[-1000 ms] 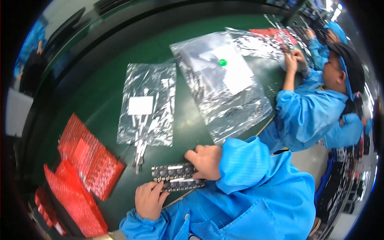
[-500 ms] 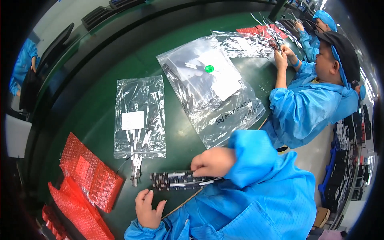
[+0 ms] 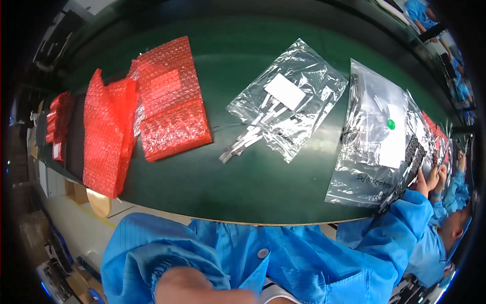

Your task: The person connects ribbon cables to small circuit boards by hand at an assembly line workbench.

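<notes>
My left hand (image 3: 200, 288) is raised close to my chest at the lower edge, away from the table. It is smeared by motion, and its fingers cannot be made out. Stretched out to the far right, my right hand (image 3: 421, 185) is closed on a bundle of black strips with white bits (image 3: 416, 156), held over the large clear bag's right side. A co-worker's hand (image 3: 436, 177) is right beside it, and whether it touches the bundle is unclear. In the middle lies a clear plastic bag (image 3: 318, 114) with a white label; thin white-and-dark strips (image 3: 248, 139) stick out of it.
The large clear bag (image 3: 349, 175) with a green round sticker lies at the right. Red bubble-wrap packages (image 3: 174, 129) and a red bubble bag (image 3: 104, 147) are at the left. The table's near edge (image 3: 263, 224) runs in front of my body.
The view has swung, so the bags appear farther right. My right hand has moved the black bundle from the table's front toward the co-worker. My left hand has risen off the table toward my chest.
</notes>
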`<state>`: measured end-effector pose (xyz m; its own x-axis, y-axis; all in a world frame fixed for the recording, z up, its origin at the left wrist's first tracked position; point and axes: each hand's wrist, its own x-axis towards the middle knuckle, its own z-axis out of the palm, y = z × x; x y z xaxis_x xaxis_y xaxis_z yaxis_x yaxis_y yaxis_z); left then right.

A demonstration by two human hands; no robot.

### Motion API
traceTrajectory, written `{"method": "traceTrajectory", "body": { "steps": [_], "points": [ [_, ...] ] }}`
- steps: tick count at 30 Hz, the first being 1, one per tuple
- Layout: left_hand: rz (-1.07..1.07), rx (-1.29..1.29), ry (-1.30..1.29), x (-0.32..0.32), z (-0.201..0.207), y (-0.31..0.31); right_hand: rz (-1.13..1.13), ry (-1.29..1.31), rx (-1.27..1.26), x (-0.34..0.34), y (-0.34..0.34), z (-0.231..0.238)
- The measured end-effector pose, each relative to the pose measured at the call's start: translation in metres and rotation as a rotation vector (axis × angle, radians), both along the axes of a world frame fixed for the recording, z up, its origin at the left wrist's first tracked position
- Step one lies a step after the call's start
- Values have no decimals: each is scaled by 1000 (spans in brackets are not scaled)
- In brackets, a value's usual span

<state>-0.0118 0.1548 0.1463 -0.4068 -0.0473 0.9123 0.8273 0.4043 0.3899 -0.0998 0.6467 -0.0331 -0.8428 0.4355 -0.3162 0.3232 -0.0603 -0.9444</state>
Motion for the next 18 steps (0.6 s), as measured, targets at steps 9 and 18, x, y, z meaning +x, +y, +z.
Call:
{"method": "traceTrajectory", "body": {
  "steps": [9,18],
  "points": [
    [305,-331,-418,41,-73,-108,-225,-62,236,-15,65,-34],
    [168,-196,-523,18,-76,-82,-354,-4,-86,0,6,21]
  ]
}}
